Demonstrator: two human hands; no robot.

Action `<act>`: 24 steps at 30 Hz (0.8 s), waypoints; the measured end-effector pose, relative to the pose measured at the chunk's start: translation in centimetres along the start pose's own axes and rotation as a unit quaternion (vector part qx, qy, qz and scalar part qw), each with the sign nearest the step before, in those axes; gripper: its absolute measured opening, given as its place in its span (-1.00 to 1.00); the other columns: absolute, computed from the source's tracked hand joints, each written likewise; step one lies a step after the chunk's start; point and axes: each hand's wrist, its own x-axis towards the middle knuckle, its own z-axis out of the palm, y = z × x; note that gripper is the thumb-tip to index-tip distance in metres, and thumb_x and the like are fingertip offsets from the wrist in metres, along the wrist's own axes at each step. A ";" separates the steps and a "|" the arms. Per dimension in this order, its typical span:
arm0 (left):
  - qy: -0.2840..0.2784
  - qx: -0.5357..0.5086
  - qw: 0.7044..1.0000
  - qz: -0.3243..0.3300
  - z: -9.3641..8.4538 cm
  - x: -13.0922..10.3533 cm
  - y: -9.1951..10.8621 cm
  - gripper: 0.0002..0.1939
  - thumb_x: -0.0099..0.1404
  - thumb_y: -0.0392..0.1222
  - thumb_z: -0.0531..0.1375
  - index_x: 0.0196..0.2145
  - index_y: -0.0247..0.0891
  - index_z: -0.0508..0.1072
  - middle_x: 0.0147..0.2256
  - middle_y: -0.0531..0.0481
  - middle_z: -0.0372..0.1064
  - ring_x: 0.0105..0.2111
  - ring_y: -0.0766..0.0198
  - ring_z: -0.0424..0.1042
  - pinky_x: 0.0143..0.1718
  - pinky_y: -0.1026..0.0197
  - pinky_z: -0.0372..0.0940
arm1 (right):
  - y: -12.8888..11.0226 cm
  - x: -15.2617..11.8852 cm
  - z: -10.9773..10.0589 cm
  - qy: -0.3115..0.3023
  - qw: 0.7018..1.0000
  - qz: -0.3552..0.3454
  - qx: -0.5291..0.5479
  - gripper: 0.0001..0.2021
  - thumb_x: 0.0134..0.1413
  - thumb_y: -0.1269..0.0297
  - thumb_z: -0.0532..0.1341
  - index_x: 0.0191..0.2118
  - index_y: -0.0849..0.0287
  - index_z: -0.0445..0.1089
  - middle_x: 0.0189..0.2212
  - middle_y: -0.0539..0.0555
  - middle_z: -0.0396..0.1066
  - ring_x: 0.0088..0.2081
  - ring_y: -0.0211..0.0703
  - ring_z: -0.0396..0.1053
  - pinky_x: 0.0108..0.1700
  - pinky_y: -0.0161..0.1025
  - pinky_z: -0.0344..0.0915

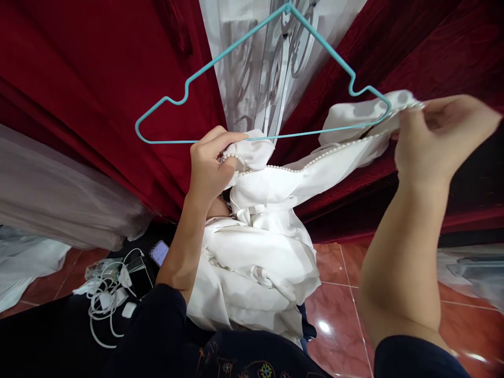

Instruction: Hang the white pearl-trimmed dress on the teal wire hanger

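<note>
A white garment with pearl-like beads along its edge lies bunched over my lap and stretches up between my hands. My left hand pinches one beaded part of it, its fingers close against the bottom bar of a light blue hanger. Off to the right, my right hand grips the other beaded end, where the cloth passes around the hanger's right corner. The hanger's left corner has no cloth on it. Part of the right hand's fingers is hidden behind the fabric.
Red curtains hang on both sides of a white ornate metal grille. At lower left, tangled white cables lie on a black surface near a lit phone. Reddish tiles cover the floor; sheer pale fabric hangs at left.
</note>
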 end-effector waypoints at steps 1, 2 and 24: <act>-0.002 -0.004 1.000 -0.003 0.2 0.0 -0.1 -0.63 0.22 -0.46 0.20 -0.17 -0.12 0.70 -0.31 0.01 0.48 -0.34 0.19 0.45 -0.27 0.12 0.40 | 0.1 -0.9 -0.6 -0.051 0.999 -0.007 0.013 -0.83 0.05 0.67 0.31 -0.38 0.27 0.53 -0.49 0.07 0.49 -0.50 -0.26 0.43 -0.45 -0.31 0.23; -0.003 -0.008 1.000 -0.005 0.4 -0.1 -0.2 -0.62 0.21 -0.46 0.20 -0.16 -0.12 0.70 -0.30 0.01 0.48 -0.34 0.19 0.46 -0.28 0.12 0.40 | 0.0 -2.0 -1.2 -0.113 0.993 -0.011 0.043 -0.82 0.07 0.65 0.31 -0.34 0.23 0.58 -0.48 0.08 0.51 -0.48 -0.25 0.42 -0.43 -0.29 0.23; 0.152 0.056 0.986 -0.027 0.0 -6.9 -2.6 -0.65 0.12 -0.37 0.22 -0.10 -0.19 0.44 0.14 -0.14 0.32 -0.12 0.20 0.45 -0.35 0.27 0.33 | -9.5 -9.6 0.2 -0.222 0.927 -0.171 0.251 -0.78 0.38 0.13 0.23 -0.17 0.14 0.55 -0.21 0.07 0.52 -0.29 -0.26 0.38 -0.33 -0.27 0.19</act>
